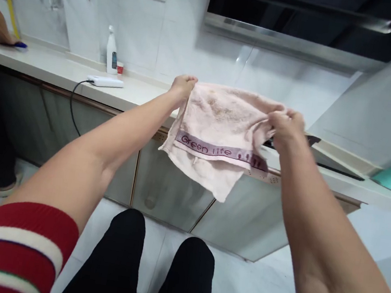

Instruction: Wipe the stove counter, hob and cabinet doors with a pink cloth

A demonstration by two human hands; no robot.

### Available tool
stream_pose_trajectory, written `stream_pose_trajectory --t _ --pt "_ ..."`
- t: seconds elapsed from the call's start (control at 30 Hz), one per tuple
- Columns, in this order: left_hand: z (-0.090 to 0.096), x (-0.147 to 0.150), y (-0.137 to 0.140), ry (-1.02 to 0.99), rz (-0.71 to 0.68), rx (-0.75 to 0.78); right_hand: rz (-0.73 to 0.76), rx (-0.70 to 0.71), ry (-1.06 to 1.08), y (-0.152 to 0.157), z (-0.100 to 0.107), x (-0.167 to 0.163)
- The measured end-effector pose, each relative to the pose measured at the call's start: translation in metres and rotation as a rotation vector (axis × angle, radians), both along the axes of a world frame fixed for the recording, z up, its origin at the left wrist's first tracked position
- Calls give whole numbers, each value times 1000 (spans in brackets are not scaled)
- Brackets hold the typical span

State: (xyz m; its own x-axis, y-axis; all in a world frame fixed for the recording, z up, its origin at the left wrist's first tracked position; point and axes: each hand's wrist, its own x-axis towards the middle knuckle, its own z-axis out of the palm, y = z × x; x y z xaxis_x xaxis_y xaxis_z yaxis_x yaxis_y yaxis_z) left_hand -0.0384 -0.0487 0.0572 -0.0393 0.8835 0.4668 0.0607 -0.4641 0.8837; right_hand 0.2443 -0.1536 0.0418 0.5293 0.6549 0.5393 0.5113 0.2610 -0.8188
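In mid-frame, the left hand and right hand pinch the upper corners of a stained, pale-pink cloth towel; I'd worry its bunched right side might slip if that grasp loosened.

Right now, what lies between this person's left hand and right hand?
The head view shows a pale pink towel with a "Green life" band hanging between the left hand and the right hand, both gripping it.
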Motion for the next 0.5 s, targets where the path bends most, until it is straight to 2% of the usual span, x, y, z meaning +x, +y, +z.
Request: stream_pose_trajectory --t 0.07,0.13,0.2,0.27,0.33,0.4,0.5 --pt "-9 -1 -1 263 181 53 -142 -85 -283 10 -16 -10" --pt "-31 -3 -10 493 267 175 -182 -181 -662 16 -41 -17" --pt "-58 -5 -18 697 135 346 -31 -241 -971 22 -63 -20" --pt "-82 -5 -19 845 -113 449 141 -265 -1163 31 -79 -17" --pt "-96 -4 -10 890 -255 455 193 -262 -1248 42 -85 -8" --pt "-101 -4 2 875 -255 427 163 -259 -1259 52 -85 4" --pt "-98 -8 15 884 -229 389 45 -329 -1222 60 -82 20"
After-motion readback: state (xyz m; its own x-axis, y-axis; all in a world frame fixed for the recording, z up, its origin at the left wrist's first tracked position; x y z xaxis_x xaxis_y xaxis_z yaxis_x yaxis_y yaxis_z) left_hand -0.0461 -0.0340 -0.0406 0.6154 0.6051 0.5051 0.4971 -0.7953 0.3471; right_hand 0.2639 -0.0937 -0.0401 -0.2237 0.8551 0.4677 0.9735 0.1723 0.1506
